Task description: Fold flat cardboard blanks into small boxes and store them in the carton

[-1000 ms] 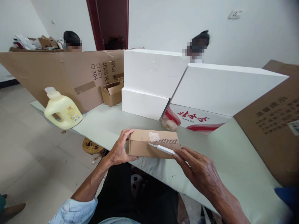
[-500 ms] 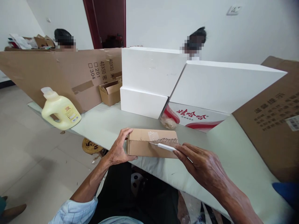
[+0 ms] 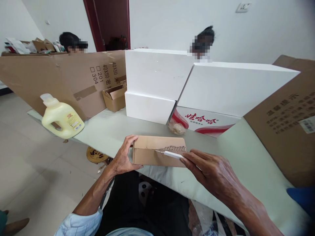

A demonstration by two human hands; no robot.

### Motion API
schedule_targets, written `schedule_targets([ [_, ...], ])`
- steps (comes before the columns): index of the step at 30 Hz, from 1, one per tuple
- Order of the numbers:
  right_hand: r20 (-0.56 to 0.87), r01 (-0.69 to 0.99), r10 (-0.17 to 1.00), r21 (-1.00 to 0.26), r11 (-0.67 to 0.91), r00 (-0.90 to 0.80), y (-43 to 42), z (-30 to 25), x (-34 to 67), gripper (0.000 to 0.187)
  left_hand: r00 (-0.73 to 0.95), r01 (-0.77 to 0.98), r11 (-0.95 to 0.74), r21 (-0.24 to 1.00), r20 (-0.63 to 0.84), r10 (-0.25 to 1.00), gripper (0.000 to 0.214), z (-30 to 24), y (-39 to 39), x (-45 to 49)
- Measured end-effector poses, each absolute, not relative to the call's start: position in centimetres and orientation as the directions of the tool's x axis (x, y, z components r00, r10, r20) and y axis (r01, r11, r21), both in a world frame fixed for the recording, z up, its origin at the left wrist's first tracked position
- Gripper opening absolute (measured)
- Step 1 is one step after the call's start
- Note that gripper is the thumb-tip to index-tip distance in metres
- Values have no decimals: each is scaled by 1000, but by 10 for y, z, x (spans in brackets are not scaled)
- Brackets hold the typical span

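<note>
One oblong cardboard box [image 3: 150, 158], one slim white-handled knife [image 3: 173, 154].
Left hand [image 3: 123, 158] grips the box's left end at near edge of the cloth-covered table [image 3: 103, 131]; right hand [image 3: 209, 167] holds the smooth handle, tip at the seam [image 3: 145, 149] beside ragged corrugated fluting [image 3: 176, 148]. Behind: three white boxes [image 3: 157, 73].

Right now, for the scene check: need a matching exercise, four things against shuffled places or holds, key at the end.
Things
1. yellow jug
2. white-handled knife
3. red-and-white carton
4. small brown box

Places or holds
A. directly below a large white box
B. toward the left end of the table
C. gripped by the right hand
D. held at one end by the left hand

Pairs: 1-B, 2-C, 3-A, 4-D
</note>
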State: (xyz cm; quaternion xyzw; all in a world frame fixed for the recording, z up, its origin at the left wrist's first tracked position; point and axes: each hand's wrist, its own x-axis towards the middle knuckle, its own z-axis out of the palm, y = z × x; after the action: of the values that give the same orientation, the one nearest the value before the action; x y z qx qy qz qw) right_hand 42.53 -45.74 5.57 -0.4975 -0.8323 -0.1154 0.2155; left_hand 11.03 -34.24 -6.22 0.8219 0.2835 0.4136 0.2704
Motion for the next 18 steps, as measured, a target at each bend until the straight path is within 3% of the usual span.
schedule_targets([
  [9, 487, 844, 763, -90, 528, -425, -459, 56, 425, 32, 516, 241, -716, 655, 539, 666, 119, -56, -343, 112],
  [18, 467, 857, 782, -95, 507, -412, -456, 52, 429, 37, 522, 226, -728, 647, 550, 651, 121, -55, -343, 112],
])
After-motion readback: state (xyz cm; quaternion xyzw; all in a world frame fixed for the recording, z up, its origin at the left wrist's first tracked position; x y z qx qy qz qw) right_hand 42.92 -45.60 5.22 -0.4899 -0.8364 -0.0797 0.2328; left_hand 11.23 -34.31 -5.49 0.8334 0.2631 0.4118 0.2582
